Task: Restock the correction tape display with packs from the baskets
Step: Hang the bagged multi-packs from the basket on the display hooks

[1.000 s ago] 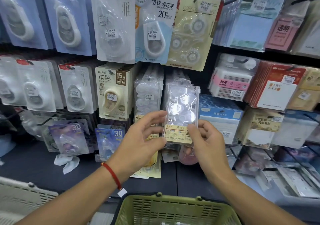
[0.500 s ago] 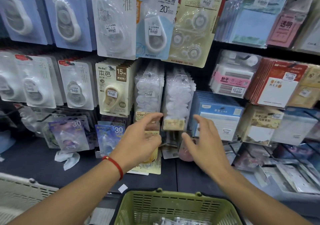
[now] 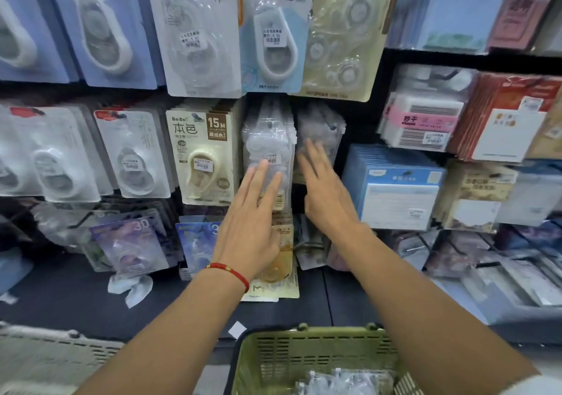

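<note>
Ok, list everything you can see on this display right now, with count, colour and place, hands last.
Clear refill packs: two hanging stacks, middle row, centre.
Beige 15M pack: one stack, left of the clear packs.
Blue-backed tape cards: several, top row, left.
Blue boxed packs: one stack, right of centre.
Green basket: one, bottom centre, clear packs inside.
White basket: one, bottom left.
Left hand: open, fingers flat on the left clear stack.
Right hand: open, on the right clear stack.
</note>
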